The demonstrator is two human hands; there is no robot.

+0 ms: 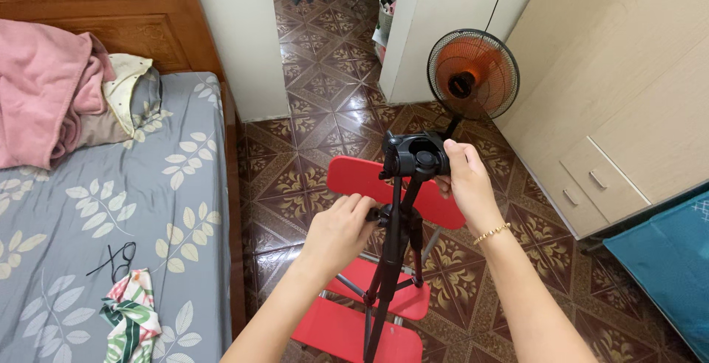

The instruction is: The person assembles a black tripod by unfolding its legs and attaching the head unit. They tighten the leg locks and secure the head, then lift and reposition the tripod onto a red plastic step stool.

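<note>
A black tripod (pixel 393 259) stands in front of me, its legs close together over a red folding chair (pixel 354 178). My right hand (pixel 465 182) grips the tripod's black head (pixel 415 155) from the right side. My left hand (pixel 341 228) is closed around a knob on the centre column just below the head. A gold bracelet circles my right wrist.
A bed with a grey leaf-print sheet (pixel 88 223) lies to the left, with a pink blanket (pixel 40 90), a floral cloth (pixel 133 319) and a black cord. A standing fan with orange blades (pixel 473 75) is behind the chair. A beige cabinet (pixel 613 97) fills the right. The floor is patterned brown tile.
</note>
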